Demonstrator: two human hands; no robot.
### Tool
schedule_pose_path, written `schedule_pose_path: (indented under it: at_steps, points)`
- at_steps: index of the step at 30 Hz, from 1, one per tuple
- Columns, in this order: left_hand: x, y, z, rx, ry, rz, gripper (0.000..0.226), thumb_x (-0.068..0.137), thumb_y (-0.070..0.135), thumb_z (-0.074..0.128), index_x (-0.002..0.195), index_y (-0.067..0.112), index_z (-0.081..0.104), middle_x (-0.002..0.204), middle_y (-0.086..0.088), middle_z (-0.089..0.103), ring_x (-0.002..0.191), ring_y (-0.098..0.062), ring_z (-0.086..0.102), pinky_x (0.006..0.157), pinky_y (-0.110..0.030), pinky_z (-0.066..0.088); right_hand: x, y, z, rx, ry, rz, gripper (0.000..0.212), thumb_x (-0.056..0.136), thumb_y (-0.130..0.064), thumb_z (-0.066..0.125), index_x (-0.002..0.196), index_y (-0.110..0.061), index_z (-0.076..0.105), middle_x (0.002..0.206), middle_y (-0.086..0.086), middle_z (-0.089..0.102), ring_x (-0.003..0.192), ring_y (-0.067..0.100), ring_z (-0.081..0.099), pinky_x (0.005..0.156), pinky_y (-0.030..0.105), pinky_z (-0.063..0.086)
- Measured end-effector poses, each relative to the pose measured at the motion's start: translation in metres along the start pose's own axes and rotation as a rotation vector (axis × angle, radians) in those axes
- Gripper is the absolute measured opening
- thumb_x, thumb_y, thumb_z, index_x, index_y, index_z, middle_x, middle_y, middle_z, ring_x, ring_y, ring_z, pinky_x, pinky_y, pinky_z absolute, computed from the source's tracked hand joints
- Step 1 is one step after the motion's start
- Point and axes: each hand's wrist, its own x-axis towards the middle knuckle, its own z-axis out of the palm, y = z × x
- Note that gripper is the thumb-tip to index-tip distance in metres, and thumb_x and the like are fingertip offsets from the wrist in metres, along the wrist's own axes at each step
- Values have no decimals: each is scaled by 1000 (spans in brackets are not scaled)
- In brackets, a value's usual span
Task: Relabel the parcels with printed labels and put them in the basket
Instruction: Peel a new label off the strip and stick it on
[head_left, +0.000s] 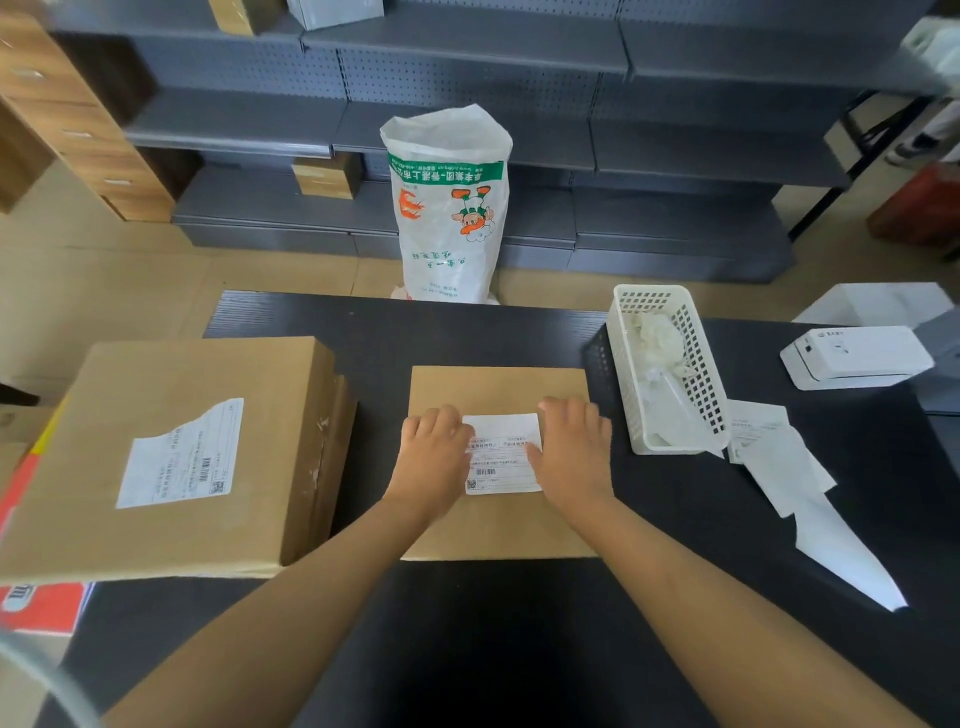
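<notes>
Both hands are down flat on the job: the left hand (439, 452) presses the left edge of the printed label (503, 453), the right hand (571, 449) its right edge, fingers spread rather than gripping, nothing held in either. The label lies on top of a flat brown parcel (498, 525) in the middle of the black table (493, 639). This looks like the sticking-down step, smoothing the label so it bonds.

Left of that parcel sits a bigger cardboard box (171, 457) with a partly torn label (182, 454). Right of the parcel stands a white plastic basket (670, 369); its contents seem to be crumpled waste, though I can't tell. Beyond the basket lie loose backing sheets (779, 462) and a white label printer (854, 356).

Next, I'd judge, comes lifting the parcel toward a basket.
</notes>
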Motion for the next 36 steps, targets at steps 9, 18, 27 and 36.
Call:
schedule_pose_path:
  at_steps: [9, 18, 27, 36]
  points:
    - [-3, -5, 8, 80, -328, 147, 69, 99, 56, 9, 141, 20, -32, 154, 0, -33, 138, -19, -34, 114, -53, -18, -15, 23, 19, -144, -434, -344, 69, 99, -54, 16, 144, -23, -26, 155, -6, -29, 140, 13, -32, 115, 38, -20]
    - [-6, -21, 10, 39, -395, 119, 90, 86, 75, 12, 140, 22, -36, 145, 6, -46, 134, -21, -42, 110, -57, -22, -15, 42, 13, -222, -434, -325, 67, 99, -54, 8, 140, -19, -31, 150, -5, -36, 139, 17, -34, 115, 46, -18]
    - [-4, -22, 8, -75, -431, 123, 81, 93, 65, 17, 143, 25, -33, 147, 7, -43, 134, -21, -43, 113, -51, -20, -18, 54, 13, -252, -416, -347, 61, 101, -48, 6, 143, -22, -28, 152, -7, -34, 139, 19, -34, 116, 47, -16]
    - [-11, -18, 6, -252, -325, -21, 94, 89, 68, 35, 137, 31, -37, 144, 4, -48, 133, -24, -43, 112, -49, -19, -27, 52, 13, -28, -364, -144, 65, 101, -47, 16, 145, -23, -25, 153, -6, -34, 141, 17, -32, 119, 41, -10]
